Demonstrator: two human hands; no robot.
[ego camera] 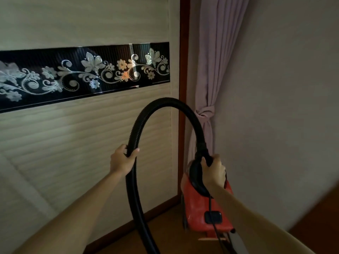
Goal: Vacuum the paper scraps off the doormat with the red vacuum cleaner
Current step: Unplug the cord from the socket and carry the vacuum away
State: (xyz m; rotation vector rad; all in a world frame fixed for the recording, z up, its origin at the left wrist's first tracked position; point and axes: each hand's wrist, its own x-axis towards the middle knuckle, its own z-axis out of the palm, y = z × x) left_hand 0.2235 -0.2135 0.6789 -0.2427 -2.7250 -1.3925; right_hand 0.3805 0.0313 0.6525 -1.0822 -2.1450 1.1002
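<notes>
Nearest the camera, the left forearm (73, 217) reaches up from the bottom corner. The left hand (122, 160) has its grip wrapped round the black ribbed hose (165, 102), fingers on one side and thumb on the other. Held there, it likely keeps the long loop off the floor and out of the way.

The hose rises from the lower edge, passes through that hand, arches over and comes down to the right hand (213, 171). That hand's grip is closed on the black neck where the hose joins the red vacuum cleaner (201, 211). Whether it holds a carrying handle or the hose collar cannot be told. The hold looks meant for lifting or steering the body out of its corner. A black cord (211, 204) runs down the red casing past a dark switch. The right forearm (256, 220) leaves the frame at the lower right.

The vacuum cleaner is in the corner, low against the brown floor (165, 231); blur hides whether it rests there or is raised. No doormat or paper scraps are in view, so the vacuuming itself looks not yet begun.

To the left is a pale slatted cupboard door (82, 134) crossed by a glossy black flower band (82, 74). A dark wooden frame (183, 70) edges it. Beside that hangs a knotted lilac curtain (211, 70), then a plain wall (284, 88). The room is dim.
</notes>
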